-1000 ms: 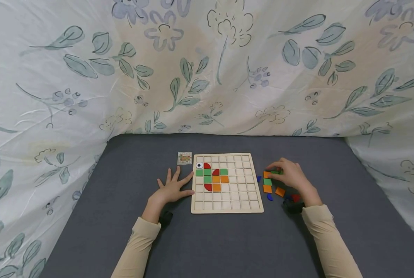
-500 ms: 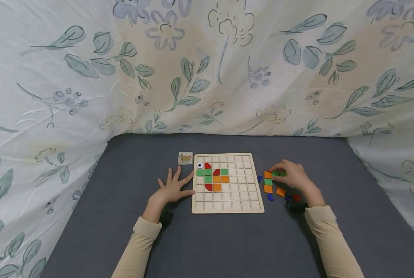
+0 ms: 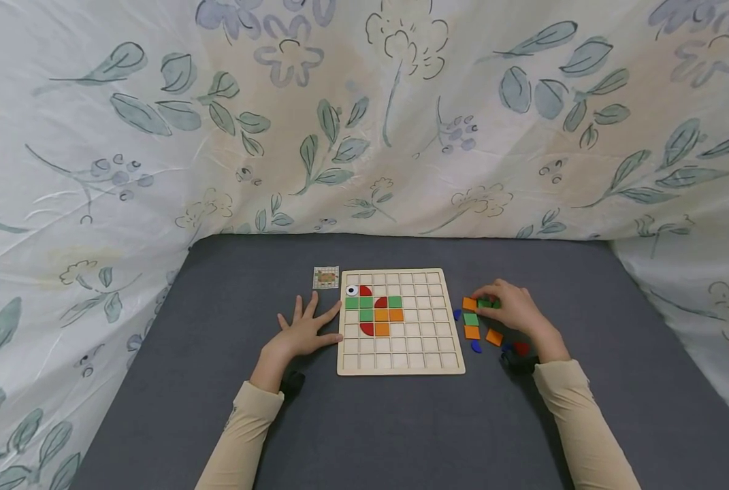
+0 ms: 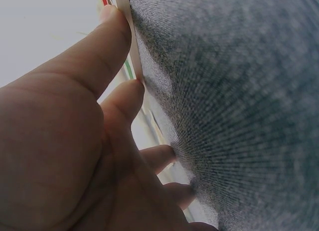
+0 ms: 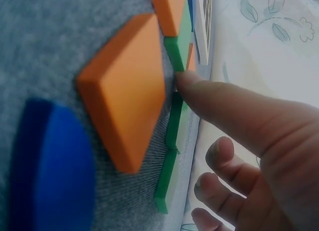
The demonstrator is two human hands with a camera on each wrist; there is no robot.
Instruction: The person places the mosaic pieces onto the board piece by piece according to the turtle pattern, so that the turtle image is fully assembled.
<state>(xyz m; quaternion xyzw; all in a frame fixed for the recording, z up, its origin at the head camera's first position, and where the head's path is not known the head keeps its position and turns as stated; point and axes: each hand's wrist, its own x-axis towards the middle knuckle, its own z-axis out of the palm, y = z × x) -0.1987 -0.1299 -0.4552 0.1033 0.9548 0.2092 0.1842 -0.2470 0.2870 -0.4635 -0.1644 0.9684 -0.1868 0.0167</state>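
Note:
My left hand (image 3: pixel 303 336) lies spread at the left edge of the wooden grid board (image 3: pixel 425 355). In the left wrist view its thumb (image 4: pixel 107 44) and index fingertip touch the board's side. Red, green and orange tiles and an eye tile (image 3: pixel 352 290) sit in the board's upper-left cells. Right of the board, my right hand (image 3: pixel 514 309) pinches at a green tile (image 3: pixel 484 304) in a small group of tiles. In the right wrist view the thumb (image 5: pixel 219 99) meets the end of a green tile (image 5: pixel 175 122) lying on the cloth; the index fingertip is hidden.
An orange tile (image 3: pixel 470 303), a green tile (image 3: pixel 471 319) and another orange one line up beside the board. A loose orange tile (image 3: pixel 494 337), blue pieces (image 3: pixel 476 346) and a red piece (image 3: pixel 521 349) lie nearer. A small picture card (image 3: pixel 325 278) rests behind my left hand.
My right hand stays over the green tiles, its fingers shifting only slightly among them. The left hand holds its place at the board's edge, and the tiles on the board look unchanged.

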